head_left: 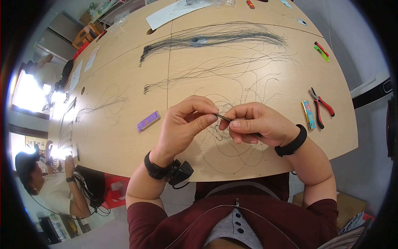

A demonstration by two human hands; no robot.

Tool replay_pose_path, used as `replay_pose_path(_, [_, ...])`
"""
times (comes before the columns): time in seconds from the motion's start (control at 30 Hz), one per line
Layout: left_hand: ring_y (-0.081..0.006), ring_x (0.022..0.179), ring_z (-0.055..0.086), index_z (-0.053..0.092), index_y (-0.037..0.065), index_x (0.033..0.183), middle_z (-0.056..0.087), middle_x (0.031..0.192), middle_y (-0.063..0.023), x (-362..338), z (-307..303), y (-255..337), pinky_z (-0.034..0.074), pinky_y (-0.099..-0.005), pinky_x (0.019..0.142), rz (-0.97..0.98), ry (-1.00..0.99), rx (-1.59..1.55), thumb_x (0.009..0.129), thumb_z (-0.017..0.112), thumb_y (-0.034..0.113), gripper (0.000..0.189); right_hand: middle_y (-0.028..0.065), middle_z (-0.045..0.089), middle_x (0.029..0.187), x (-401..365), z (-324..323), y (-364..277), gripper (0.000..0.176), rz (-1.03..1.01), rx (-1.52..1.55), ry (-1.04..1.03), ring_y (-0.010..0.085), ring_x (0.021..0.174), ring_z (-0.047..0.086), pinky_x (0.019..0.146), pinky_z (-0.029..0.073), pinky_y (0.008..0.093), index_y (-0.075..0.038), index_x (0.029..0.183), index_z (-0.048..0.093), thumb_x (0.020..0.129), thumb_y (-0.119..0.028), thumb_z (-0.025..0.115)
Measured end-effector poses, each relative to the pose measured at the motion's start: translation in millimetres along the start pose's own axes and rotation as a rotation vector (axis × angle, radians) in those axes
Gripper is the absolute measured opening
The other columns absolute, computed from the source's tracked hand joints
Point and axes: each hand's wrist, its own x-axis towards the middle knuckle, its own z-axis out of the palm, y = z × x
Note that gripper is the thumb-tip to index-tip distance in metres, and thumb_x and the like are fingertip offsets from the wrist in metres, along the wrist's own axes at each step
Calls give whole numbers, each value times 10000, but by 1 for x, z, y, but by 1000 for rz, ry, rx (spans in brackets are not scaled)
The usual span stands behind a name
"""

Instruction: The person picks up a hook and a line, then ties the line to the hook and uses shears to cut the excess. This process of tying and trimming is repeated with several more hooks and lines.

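My right hand point(259, 122) is closed around a slim dark tool point(224, 118) that looks like tweezers, its narrow end pointing left. Thumb and index finger of my left hand point(186, 118) pinch together right at that narrow end; what they hold is too small to make out. Beneath both hands, a loose tangle of thin dark line point(226, 159) spreads over the table. Farther back lies a sparse bundle of lines point(215, 69) with small hooks point(146, 88) at its left end. Behind it stretches a thicker bundle of lines point(232, 38).
On the right are red-handled pliers point(318, 108), a blue-yellow packet point(308, 115) and a green cutter point(321, 54). A purple box point(148, 121) lies left of my hands. Another person point(54, 182) sits at the table's left side. More lines point(101, 106) lie between us.
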Motion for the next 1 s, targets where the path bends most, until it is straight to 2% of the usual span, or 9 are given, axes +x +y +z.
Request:
replay_pose_path(0.23, [-146, 829, 563, 628, 4, 830, 589, 891, -78, 0, 4, 6, 455, -252, 740, -67, 38, -11, 764, 650, -26, 76, 18, 537, 650, 0, -2, 2, 284, 27, 27, -66, 26, 435, 379, 403, 280, 159, 48, 989, 540, 892, -220, 533])
replay_pose_path(1.0, [-133, 795, 562, 633, 7, 814, 591, 867, -68, 0, 4, 9, 454, -244, 698, -108, 2, 4, 751, 678, 2, 78, 28, 532, 631, 3, -1, 9, 233, 46, 81, -18, 24, 422, 338, 381, 229, 154, 23, 943, 559, 880, -200, 557])
